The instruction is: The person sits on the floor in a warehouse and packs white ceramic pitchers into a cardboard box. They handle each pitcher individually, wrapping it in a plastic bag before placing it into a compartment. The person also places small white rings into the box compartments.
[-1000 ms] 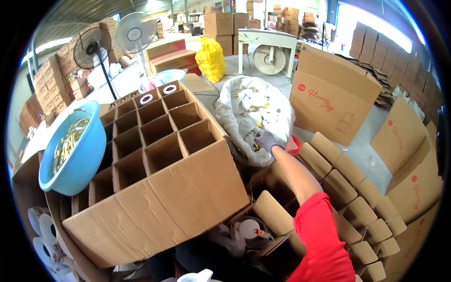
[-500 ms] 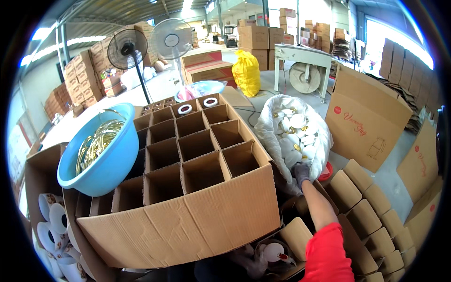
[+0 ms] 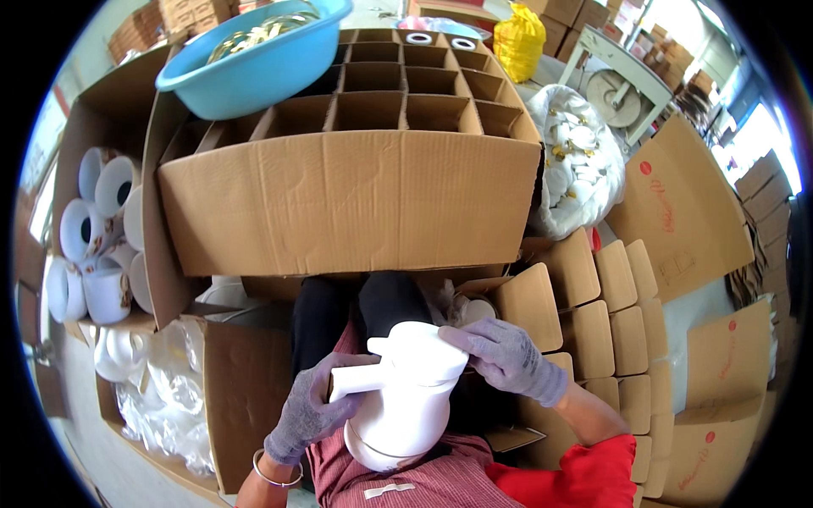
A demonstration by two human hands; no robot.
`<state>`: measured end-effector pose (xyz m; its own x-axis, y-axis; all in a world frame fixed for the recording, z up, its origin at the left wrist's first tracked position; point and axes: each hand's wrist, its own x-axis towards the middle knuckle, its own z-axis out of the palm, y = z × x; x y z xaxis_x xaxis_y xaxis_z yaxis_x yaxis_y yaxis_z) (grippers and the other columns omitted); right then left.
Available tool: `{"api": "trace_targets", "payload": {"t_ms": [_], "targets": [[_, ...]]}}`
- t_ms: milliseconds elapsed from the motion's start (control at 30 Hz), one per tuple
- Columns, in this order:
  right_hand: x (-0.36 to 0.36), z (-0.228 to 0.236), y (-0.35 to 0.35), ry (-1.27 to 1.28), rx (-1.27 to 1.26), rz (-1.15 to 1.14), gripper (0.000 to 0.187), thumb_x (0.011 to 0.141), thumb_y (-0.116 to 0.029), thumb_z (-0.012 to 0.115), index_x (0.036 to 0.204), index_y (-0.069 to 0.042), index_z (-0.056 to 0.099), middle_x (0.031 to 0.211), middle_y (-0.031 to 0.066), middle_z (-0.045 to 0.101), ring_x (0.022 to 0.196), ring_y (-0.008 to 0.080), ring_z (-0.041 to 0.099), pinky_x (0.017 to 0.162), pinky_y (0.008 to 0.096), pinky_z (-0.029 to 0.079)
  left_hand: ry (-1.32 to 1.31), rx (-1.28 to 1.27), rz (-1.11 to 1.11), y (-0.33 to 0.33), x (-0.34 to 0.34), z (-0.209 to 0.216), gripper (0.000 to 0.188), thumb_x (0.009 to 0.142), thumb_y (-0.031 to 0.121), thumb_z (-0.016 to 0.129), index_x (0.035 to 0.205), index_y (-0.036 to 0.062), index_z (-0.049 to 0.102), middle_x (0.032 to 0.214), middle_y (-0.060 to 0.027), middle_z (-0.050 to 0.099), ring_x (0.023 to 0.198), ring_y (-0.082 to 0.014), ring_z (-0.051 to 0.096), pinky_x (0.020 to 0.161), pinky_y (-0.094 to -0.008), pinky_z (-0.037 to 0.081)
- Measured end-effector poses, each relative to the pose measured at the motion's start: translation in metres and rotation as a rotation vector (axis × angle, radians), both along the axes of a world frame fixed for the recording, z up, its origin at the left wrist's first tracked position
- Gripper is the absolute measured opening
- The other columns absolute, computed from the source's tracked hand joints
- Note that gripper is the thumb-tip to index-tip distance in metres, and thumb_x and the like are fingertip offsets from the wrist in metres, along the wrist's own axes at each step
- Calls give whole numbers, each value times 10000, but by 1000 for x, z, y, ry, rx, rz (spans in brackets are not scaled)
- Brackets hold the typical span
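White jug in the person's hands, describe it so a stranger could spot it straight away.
Start from the big compartmented cardboard box across the upper middle. Below it, near bottom centre, the white jug is between the left hand and right hand. Unlike the open-ended white cylinders at far left, it has a lid and a handle pointing left.

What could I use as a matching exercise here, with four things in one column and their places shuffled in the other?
Things:
1. White jug
2. Blue tub
3. Yellow bag
4. White sack

Places:
A. On top of the divided box
B. Just right of the divided box, holding white pieces
C. In the left grip, the right grip touching its top
D. Beyond the divided box's far right corner

Pairs: 1-C, 2-A, 3-D, 4-B
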<state>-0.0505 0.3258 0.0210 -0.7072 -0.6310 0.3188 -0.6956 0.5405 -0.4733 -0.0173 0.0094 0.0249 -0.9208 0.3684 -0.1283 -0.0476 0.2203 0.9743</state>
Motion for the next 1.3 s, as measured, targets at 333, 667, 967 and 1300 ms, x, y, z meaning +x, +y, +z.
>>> {"api": "trace_targets", "payload": {"t_ms": [333,667,967,1300], "targets": [[3,90,-16,-831,183,83,864,788,-276,821,1487,-11,387,1428,196,493,1334,277,491,1130,414,387,278,-95,-167,18,29,11,435,813,86,680,1242,41,628,1103,-143,710,985,-303,701,873,-350,541],[14,74,-20,-351,206,289,936,686,-195,860,1500,-98,409,1402,191,457,1240,390,495,1076,435,395,208,-16,-161,5,26,6,392,839,107,673,1226,52,638,1078,-119,715,967,-245,702,879,-343,528],[7,74,-26,-510,379,292,830,787,-382,796,1469,-62,447,1390,230,526,1225,376,559,1036,440,443,200,19,-201,6,24,-8,400,821,87,680,1218,52,639,1070,-112,713,949,-232,698,875,-335,526],[-31,-12,12,-339,69,-17,596,966,-391,592,1388,20,504,1216,196,642,1066,304,654,980,386,486,-58,76,-128,-20,24,-10,435,853,165,725,1258,27,647,1052,-44,716,966,-96,644,884,-273,507]]}}
